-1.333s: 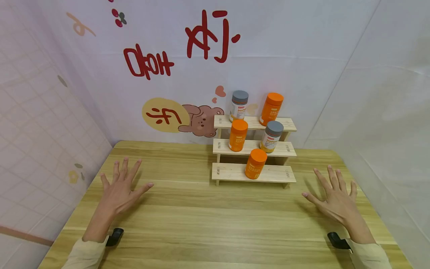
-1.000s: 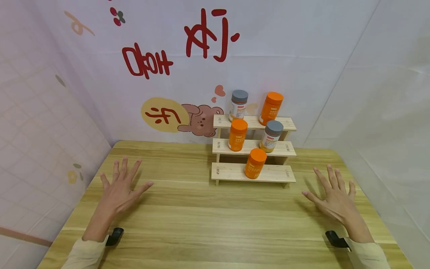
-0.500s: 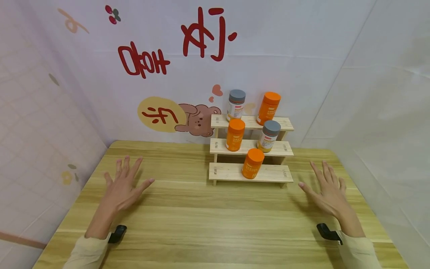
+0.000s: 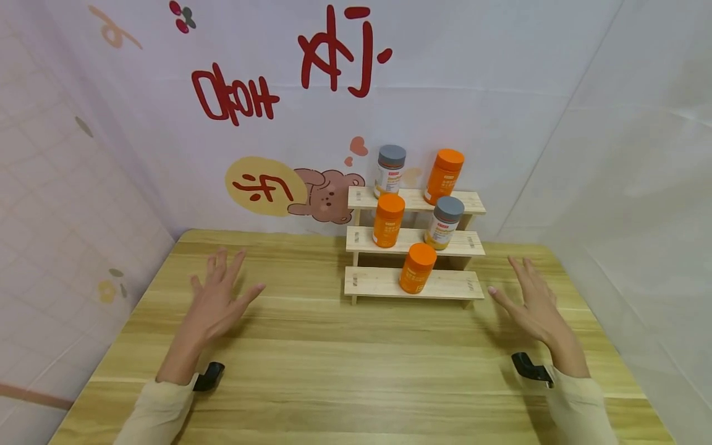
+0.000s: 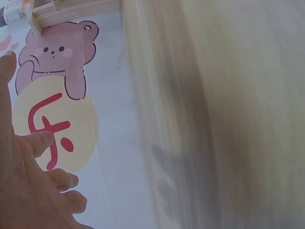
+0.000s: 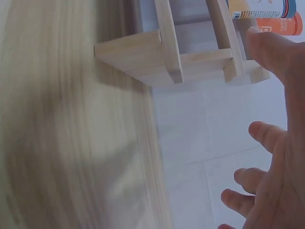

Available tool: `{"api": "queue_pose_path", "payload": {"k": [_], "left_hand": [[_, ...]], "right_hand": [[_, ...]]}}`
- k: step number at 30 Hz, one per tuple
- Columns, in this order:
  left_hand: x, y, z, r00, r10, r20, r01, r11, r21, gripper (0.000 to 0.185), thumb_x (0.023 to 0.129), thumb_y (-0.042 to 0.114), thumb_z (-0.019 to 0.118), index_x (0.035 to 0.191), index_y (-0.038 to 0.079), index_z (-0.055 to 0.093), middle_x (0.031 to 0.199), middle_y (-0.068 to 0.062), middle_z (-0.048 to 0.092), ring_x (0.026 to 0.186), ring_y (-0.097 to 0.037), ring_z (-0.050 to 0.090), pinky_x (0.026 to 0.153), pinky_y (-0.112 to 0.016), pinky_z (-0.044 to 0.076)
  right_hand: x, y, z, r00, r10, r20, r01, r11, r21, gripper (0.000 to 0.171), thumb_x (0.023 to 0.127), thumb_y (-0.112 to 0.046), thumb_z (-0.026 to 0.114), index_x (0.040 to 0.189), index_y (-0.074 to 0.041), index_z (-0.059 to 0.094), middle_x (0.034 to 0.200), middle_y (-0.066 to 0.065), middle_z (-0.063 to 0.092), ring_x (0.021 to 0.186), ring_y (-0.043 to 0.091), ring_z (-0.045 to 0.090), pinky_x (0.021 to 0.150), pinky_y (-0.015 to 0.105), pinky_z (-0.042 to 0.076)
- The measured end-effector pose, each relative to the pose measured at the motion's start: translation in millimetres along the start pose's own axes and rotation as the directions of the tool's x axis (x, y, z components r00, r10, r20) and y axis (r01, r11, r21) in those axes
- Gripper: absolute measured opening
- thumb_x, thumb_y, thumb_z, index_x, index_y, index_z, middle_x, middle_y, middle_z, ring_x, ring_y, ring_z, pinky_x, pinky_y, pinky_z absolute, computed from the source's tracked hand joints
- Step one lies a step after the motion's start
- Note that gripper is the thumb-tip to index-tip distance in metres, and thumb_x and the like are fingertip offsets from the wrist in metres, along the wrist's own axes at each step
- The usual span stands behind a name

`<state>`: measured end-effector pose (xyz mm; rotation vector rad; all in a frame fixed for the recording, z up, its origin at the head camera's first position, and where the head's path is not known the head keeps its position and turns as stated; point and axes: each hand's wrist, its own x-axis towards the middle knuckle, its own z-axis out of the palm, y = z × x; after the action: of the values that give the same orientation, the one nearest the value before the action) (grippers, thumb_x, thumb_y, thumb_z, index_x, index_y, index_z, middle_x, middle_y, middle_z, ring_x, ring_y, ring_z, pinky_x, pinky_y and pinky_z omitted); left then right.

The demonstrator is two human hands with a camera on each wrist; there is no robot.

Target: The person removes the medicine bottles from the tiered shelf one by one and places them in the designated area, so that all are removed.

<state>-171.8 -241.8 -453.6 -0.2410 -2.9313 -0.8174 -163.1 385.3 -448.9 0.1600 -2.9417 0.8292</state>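
Observation:
In the head view my left hand is over the left part of the table, fingers spread, holding nothing. My right hand, also spread and without anything in it, is just right of a three-tier wooden stand. On the bottom step stands an orange bottle. The middle step bears another orange bottle and a grey-capped white bottle. At the top are a grey-capped bottle and an orange bottle. The right wrist view shows the stand's end near my right thumb.
The wooden table reaches back to a white wall sheet printed with red characters and a bear. White sheets also close off the left and right sides. A black wrist camera sits at the left cuff, another at the right.
Both hands have lifted and shifted inward, the left one rightward and the right one toward the stand. The head view has shifted slightly. All the bottles stay in place.

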Motion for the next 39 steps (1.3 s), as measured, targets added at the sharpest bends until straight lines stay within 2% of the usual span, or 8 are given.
{"api": "queue_pose_path", "payload": {"k": [9, 15, 22, 26, 29, 31, 34, 39], "left_hand": [[11.1, 13.1, 6.8, 1.000, 0.003, 0.010, -0.002, 0.996, -0.084, 0.084, 0.103, 0.060, 0.049, 0.167, 0.026, 0.006, 0.171, -0.021, -0.009, 0.158, -0.046, -0.011, 0.110, -0.086, -0.006], [16.5, 21.8, 17.0, 1.000, 0.006, 0.023, -0.002, 0.986, -0.167, 0.084, 0.103, 0.058, 0.049, 0.167, 0.024, 0.007, 0.172, -0.021, -0.008, 0.158, -0.047, -0.010, 0.113, -0.085, -0.003], [21.6, 30.9, 28.0, 0.999, 0.010, 0.039, 0.000, 0.964, -0.267, 0.081, 0.106, 0.055, 0.047, 0.167, 0.020, 0.006, 0.172, -0.019, -0.005, 0.158, -0.047, -0.002, 0.116, -0.081, 0.000], [28.1, 39.4, 32.3, 0.999, 0.025, 0.030, -0.014, 0.947, -0.320, 0.080, 0.106, 0.054, 0.046, 0.167, 0.021, 0.006, 0.173, -0.016, -0.001, 0.159, -0.045, 0.003, 0.120, -0.077, 0.008], [31.5, 45.4, 35.1, 0.999, 0.037, 0.016, -0.029, 0.939, -0.343, 0.079, 0.106, 0.053, 0.046, 0.167, 0.021, 0.008, 0.173, -0.015, 0.004, 0.159, -0.043, 0.007, 0.123, -0.073, 0.013], [32.2, 48.2, 36.0, 0.999, 0.037, 0.006, -0.033, 0.937, -0.347, 0.078, 0.107, 0.053, 0.046, 0.167, 0.021, 0.008, 0.173, -0.015, 0.007, 0.159, -0.043, 0.009, 0.123, -0.071, 0.014], [32.9, 51.4, 36.6, 0.999, 0.033, -0.005, -0.032, 0.935, -0.354, 0.076, 0.107, 0.052, 0.046, 0.167, 0.021, 0.010, 0.173, -0.014, 0.010, 0.159, -0.042, 0.011, 0.124, -0.070, 0.015], [39.9, 58.6, 40.2, 0.998, 0.058, -0.020, -0.062, 0.913, -0.402, 0.073, 0.107, 0.051, 0.047, 0.166, 0.022, 0.015, 0.173, -0.011, 0.015, 0.159, -0.040, 0.015, 0.124, -0.069, 0.017]], "right_hand": [[14, -3, 7, 0.998, 0.001, 0.061, -0.008, 0.995, 0.103, 0.089, 0.103, -0.046, 0.058, 0.167, -0.022, 0.000, 0.171, 0.023, -0.004, 0.153, 0.058, 0.001, 0.110, 0.086, 0.010], [20, -4, 13, 0.986, 0.089, 0.140, -0.109, 0.984, 0.138, 0.089, 0.102, -0.056, 0.053, 0.166, -0.029, -0.002, 0.167, 0.032, 0.015, 0.141, 0.066, 0.030, 0.109, 0.078, 0.032], [27, 0, 24, 0.984, 0.089, 0.153, -0.123, 0.965, 0.230, 0.083, 0.103, -0.056, 0.051, 0.165, -0.012, 0.018, 0.160, 0.027, 0.039, 0.140, 0.051, 0.046, 0.110, 0.066, 0.041], [28, 2, 26, 0.985, 0.101, 0.140, -0.136, 0.953, 0.271, 0.076, 0.104, -0.051, 0.053, 0.161, -0.007, 0.030, 0.148, 0.027, 0.054, 0.123, 0.034, 0.065, 0.100, 0.038, 0.054], [26, 4, 28, 0.984, 0.108, 0.138, -0.153, 0.914, 0.375, 0.067, 0.106, -0.041, 0.055, 0.157, -0.003, 0.036, 0.139, 0.028, 0.059, 0.107, 0.009, 0.069, 0.086, 0.023, 0.058], [26, 6, 31, 0.982, 0.108, 0.156, -0.168, 0.878, 0.449, 0.063, 0.106, -0.037, 0.056, 0.156, -0.002, 0.039, 0.134, 0.024, 0.062, 0.100, -0.001, 0.067, 0.087, 0.025, 0.060], [26, 8, 35, 0.974, 0.116, 0.194, -0.203, 0.828, 0.522, 0.061, 0.105, -0.036, 0.059, 0.155, -0.004, 0.042, 0.126, 0.014, 0.066, 0.100, 0.002, 0.069, 0.090, 0.031, 0.062], [26, 9, 39, 0.967, 0.139, 0.215, -0.237, 0.802, 0.548, 0.068, 0.103, -0.038, 0.063, 0.156, -0.003, 0.039, 0.111, -0.002, 0.069, 0.093, 0.019, 0.075, 0.085, 0.030, 0.062]]}}
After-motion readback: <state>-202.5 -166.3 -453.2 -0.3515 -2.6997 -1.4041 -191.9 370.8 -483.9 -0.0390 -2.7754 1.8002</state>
